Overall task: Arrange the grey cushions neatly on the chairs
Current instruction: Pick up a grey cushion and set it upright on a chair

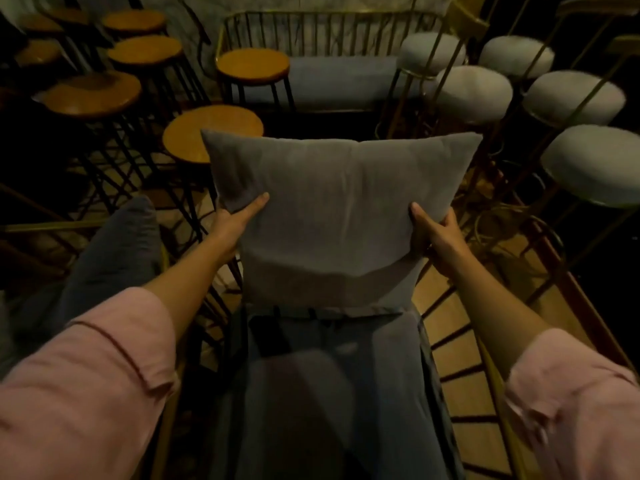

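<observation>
A square grey cushion [332,209] stands upright in the middle of the head view, at the back of a wire-frame chair with a grey seat pad [391,368]. My left hand [239,216] grips its left edge, thumb on the front. My right hand [433,230] grips its right edge in the same way. Its lower edge rests near the rear of the seat pad. A second grey cushion [117,247] lies tilted on the chair to the left, beside my left forearm.
Several round wooden stools [93,93] crowd the left and far side. Several white padded stools [588,164] with gold legs stand at the right. A gold wire bench [242,22] with a grey pad is straight ahead. The chair's wire side [460,372] runs along the right.
</observation>
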{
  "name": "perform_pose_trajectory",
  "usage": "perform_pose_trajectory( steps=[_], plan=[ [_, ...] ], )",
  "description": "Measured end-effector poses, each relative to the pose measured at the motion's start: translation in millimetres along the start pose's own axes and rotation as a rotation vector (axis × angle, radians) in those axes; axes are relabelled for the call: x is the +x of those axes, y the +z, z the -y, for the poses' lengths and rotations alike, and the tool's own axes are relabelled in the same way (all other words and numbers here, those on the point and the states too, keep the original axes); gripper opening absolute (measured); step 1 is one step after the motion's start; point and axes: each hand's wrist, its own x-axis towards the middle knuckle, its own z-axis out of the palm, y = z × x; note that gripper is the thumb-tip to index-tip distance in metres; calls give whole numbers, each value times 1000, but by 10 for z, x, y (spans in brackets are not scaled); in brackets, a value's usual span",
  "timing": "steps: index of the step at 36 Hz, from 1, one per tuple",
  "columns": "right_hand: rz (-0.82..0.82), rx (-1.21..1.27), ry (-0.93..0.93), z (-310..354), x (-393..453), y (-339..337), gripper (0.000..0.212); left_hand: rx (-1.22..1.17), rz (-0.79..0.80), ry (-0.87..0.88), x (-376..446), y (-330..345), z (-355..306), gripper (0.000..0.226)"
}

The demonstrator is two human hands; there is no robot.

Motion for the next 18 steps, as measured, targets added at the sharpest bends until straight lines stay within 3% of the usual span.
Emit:
perform_pose_trajectory(
  steps=[3,6,10,13,18],
  plan=[
    [-9,13,79,-286,145,0,100,28,-3,-54,292,-115,444,116],
    [-43,22,175,-661,275,10,80,44,-27,-168,305,-115,809,127],
    [-55,-17,260,-1039,312,95,80,99,-108,-255,253,-69,1173,92],
    [-111,-28,272,-1135,315,230,78,175,-139,-236,248,-35,1274,90],
    [-352,-82,325,-1168,229,532,79,349,-99,-158,117,-152,1201,75]
  ],
)
